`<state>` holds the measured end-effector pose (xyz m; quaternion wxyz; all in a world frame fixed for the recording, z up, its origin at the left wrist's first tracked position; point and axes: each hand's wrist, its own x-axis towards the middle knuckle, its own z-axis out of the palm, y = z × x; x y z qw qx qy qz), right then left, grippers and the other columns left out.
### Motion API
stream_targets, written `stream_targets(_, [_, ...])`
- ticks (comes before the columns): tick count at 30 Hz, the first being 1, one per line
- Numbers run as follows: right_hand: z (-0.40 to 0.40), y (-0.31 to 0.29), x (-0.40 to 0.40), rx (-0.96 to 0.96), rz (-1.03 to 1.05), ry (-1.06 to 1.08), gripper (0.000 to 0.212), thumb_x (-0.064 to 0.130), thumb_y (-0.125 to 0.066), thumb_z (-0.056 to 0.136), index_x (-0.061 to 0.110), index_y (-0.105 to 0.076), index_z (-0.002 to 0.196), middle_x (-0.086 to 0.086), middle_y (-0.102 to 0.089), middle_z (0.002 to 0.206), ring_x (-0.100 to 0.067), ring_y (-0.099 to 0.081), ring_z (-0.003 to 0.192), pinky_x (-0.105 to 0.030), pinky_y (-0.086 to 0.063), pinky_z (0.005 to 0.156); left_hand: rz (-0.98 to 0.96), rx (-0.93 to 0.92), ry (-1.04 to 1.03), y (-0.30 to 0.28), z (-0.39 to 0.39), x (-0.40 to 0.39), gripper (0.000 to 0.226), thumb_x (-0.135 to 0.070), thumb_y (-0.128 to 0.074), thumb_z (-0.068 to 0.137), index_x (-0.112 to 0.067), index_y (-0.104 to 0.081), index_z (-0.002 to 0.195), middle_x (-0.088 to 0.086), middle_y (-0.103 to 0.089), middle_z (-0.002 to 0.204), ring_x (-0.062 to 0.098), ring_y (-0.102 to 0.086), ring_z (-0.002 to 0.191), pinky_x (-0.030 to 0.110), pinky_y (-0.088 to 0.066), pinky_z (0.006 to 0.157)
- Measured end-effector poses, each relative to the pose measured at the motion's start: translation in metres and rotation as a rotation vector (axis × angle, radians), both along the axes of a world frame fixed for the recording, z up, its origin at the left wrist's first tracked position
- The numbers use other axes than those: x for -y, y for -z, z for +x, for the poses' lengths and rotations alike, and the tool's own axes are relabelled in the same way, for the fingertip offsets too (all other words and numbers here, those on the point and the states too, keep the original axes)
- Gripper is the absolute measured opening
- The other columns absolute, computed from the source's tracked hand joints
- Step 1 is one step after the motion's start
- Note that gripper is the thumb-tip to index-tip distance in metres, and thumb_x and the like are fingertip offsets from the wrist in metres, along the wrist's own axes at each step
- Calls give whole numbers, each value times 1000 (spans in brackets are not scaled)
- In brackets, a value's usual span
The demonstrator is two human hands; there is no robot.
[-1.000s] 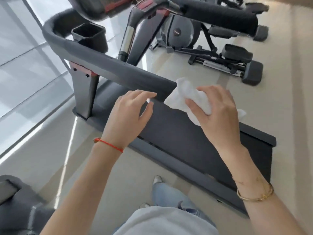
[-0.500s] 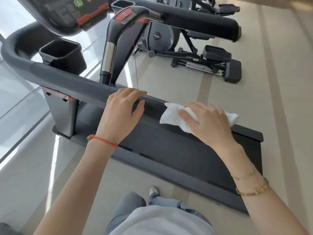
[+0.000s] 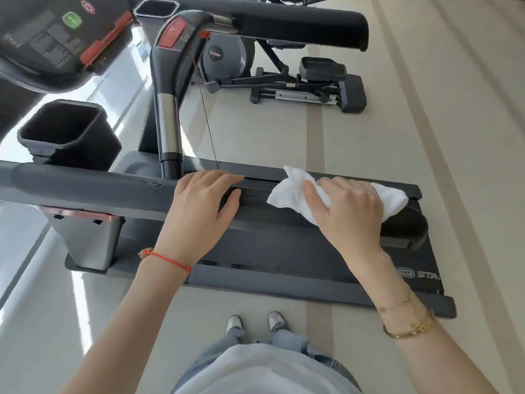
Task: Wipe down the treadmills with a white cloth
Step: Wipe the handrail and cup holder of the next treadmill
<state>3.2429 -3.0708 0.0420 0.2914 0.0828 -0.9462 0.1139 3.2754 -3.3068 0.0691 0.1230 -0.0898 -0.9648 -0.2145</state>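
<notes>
Near handrail (image 3: 85,191) as landmark: cup holder (image 3: 65,132) stands on far side at its left; upright post (image 3: 169,126) rises behind; floor (image 3: 284,137) beyond open.

White letters "STA", cut off by the right forearm, stand on the treadmill deck (image 3: 426,275) at four o'clock; the console (image 3: 51,38) print looks too blurred to read.

The pale floor (image 3: 426,137) with darker stripes is carrying everything. The treadmill (image 3: 284,257) is standing on it across the middle of the frame. An elliptical machine (image 3: 306,86) is standing near the upper centre. Two shoes (image 3: 255,322) are standing at the bottom centre, just beside the treadmill.
</notes>
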Motion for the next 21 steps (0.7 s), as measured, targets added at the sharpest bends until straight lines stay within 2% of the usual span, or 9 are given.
stream_targets(3, [-6,-5,38,-18,-4,125,51,38,-46,96,16,-40,50,-1,-42,45,-24,-34,45,-38,-39,57,-8,17,63,4,-6,9,23,-19,-55,97,-15,-67,116,-3,-69,111,22,-62,106,40,-37,105])
stream_targets(5, [-3,0,72,-41,-12,72,50,39,-44,97,16,-43,53,-1,-43,48,-23,-37,48,-39,-39,60,-26,38,95,5,-8,15,17,-17,-53,97,-14,-68,106,-4,-69,100,23,-62,97,38,-38,102])
stream_targets(7, [2,5,85,-56,-14,9,48,43,-44,99,16,-56,60,0,-52,54,-23,-46,54,-38,-40,66,-20,46,118,4,-10,20,14,-15,-53,97,-14,-67,101,-4,-68,94,23,-62,93,38,-39,101])
stream_targets(10, [8,8,52,-79,9,-2,44,45,-46,99,18,-67,72,2,-61,64,-22,-53,64,-36,-42,74,9,41,146,3,-10,24,21,-19,-56,97,-16,-68,114,-5,-69,109,21,-62,106,39,-35,107])
stream_targets(13, [8,0,10,-79,13,211,48,40,-46,98,14,-61,61,-3,-57,57,-27,-50,60,-38,-39,72,28,42,171,3,-11,20,24,-22,-55,98,-16,-67,117,-4,-69,113,21,-61,109,36,-31,109])
stream_targets(16, [3,-1,29,-78,-4,300,48,36,-49,96,14,-52,54,-5,-54,52,-26,-43,54,-37,-35,69,22,41,182,2,-13,11,23,-21,-54,98,-15,-68,116,-3,-69,110,21,-62,105,37,-34,108])
stream_targets(18, [7,4,54,-84,-28,196,45,39,-48,97,15,-58,61,-2,-58,59,-24,-50,60,-37,-38,76,10,35,187,2,-11,2,18,-18,-53,98,-13,-68,106,-4,-69,99,23,-62,94,41,-38,104])
stream_targets(20, [17,12,58,-108,-34,89,39,43,-48,98,18,-68,75,3,-66,73,-22,-60,75,-37,-41,92,17,17,193,3,-10,-6,13,-15,-53,96,-12,-65,94,-7,-63,85,22,-57,78,44,-43,96])
stream_targets(21, [22,14,50,-120,-24,64,37,44,-49,98,18,-70,83,4,-68,82,-21,-62,83,-39,-39,101,22,14,196,3,-11,-9,12,-16,-54,96,-13,-66,95,-8,-62,85,21,-56,77,45,-44,94])
